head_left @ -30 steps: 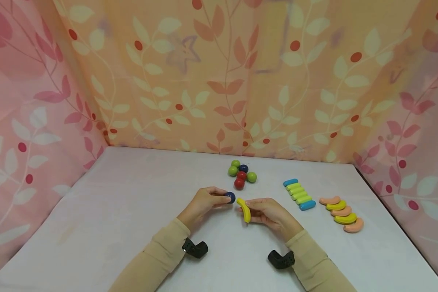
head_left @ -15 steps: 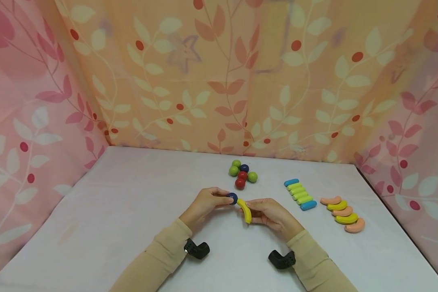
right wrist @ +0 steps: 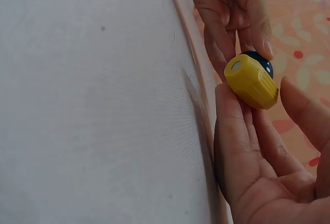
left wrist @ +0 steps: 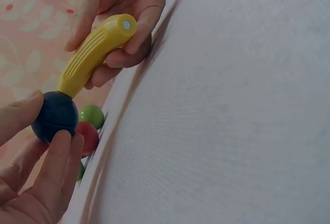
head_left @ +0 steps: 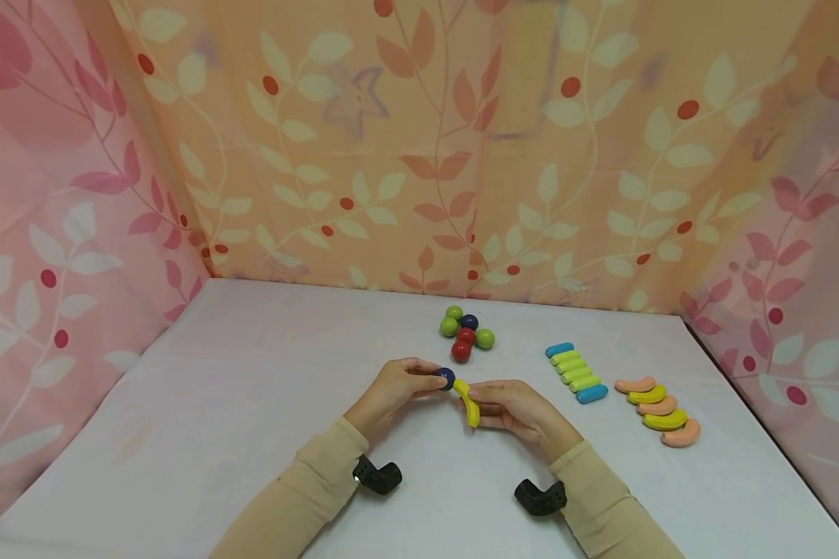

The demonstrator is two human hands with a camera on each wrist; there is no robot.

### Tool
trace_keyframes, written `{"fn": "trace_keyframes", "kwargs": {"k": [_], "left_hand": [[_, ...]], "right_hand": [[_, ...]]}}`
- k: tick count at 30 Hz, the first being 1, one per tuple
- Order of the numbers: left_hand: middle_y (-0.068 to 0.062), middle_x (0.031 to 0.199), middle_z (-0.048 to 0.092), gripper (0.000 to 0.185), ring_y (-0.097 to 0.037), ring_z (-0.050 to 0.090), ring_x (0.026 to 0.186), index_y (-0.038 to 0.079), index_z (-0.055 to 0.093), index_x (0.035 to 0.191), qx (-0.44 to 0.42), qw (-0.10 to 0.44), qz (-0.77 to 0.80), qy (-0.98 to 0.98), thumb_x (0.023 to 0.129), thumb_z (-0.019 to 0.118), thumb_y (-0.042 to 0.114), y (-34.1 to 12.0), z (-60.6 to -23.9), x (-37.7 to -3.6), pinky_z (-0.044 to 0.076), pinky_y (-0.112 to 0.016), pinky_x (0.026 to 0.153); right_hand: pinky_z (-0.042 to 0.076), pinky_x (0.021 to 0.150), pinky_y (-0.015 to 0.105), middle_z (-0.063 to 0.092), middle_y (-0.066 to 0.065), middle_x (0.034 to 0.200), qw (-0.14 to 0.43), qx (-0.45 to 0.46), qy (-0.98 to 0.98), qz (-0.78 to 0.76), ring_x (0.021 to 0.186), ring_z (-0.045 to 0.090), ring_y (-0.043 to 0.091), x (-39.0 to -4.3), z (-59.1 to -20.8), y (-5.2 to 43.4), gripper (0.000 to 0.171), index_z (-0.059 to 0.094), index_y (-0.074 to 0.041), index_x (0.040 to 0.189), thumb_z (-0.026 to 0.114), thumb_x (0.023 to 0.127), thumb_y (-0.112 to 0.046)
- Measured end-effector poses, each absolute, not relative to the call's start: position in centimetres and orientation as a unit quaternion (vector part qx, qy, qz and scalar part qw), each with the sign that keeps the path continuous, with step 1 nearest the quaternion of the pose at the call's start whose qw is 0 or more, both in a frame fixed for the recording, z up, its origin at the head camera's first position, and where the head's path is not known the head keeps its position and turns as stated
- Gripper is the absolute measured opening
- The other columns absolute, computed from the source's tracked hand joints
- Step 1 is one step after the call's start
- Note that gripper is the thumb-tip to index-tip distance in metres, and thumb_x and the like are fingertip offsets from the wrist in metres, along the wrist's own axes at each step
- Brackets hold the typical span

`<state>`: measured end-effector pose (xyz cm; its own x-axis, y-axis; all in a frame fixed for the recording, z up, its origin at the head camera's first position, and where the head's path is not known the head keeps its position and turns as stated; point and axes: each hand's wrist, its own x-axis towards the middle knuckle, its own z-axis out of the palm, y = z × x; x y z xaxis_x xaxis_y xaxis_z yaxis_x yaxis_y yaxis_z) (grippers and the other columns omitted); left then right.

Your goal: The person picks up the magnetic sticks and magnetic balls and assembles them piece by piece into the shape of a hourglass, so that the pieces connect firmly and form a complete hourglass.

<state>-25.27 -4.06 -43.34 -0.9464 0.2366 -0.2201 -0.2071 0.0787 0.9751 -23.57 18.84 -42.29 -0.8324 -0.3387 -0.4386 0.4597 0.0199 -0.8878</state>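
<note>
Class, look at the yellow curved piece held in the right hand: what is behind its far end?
A dark blue ball, pinched by the left hand, touches the far end of the yellow curved piece. In the right wrist view the piece covers most of the ball; the joint itself is hidden.

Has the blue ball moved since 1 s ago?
Yes. The blue ball edged right, toward the yellow curved piece, judged against the ball cluster; now they touch.

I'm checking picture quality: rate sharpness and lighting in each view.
Head view: even, soft light, all sharp. Left wrist view: curved yellow ribbed stick and dark blue ball crisp, backdrop soft. Right wrist view: the stick's end sharp, near palm of the right hand blurred.
</note>
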Motion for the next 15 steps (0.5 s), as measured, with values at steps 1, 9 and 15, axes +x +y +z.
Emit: {"fn": "trace_keyframes", "kwargs": {"k": [1, 9, 15], "left_hand": [[-0.011, 0.117, 0.069, 0.035, -0.015, 0.07, 0.096, 0.003, 0.07, 0.117, 0.011, 0.165, 0.678, 0.716, 0.086, 0.078, 0.018, -4.07, -43.34, -25.27, 0.057, -0.032, 0.094], [-0.01, 0.12, 0.069, 0.038, -0.015, 0.069, 0.099, 0.004, 0.069, 0.121, 0.018, 0.171, 0.675, 0.718, 0.087, 0.078, 0.019, -4.04, -43.23, -25.33, 0.056, -0.032, 0.096], [-0.011, 0.117, 0.07, 0.038, -0.016, 0.069, 0.1, 0.003, 0.067, 0.119, 0.013, 0.169, 0.671, 0.722, 0.086, 0.078, 0.018, -3.95, -43.13, -25.27, 0.056, -0.034, 0.097]], "right_hand": [[0.059, 0.088, 0.036, 0.074, 0.008, 0.113, 0.287, 0.043, 0.655, -0.698, 0.096, 0.071, 0.016, -23.55, -42.27, 18.84, 0.045, 0.058, 0.004, 0.133, 0.066, 0.096, -0.02], [0.059, 0.089, 0.037, 0.074, 0.005, 0.109, 0.285, 0.043, 0.663, -0.691, 0.096, 0.072, 0.016, -23.52, -42.13, 18.69, 0.043, 0.059, 0.005, 0.131, 0.068, 0.095, -0.016], [0.059, 0.088, 0.036, 0.074, 0.005, 0.106, 0.288, 0.039, 0.668, -0.685, 0.095, 0.072, 0.015, -23.59, -42.14, 18.7, 0.038, 0.062, 0.004, 0.128, 0.067, 0.095, -0.014]]}}
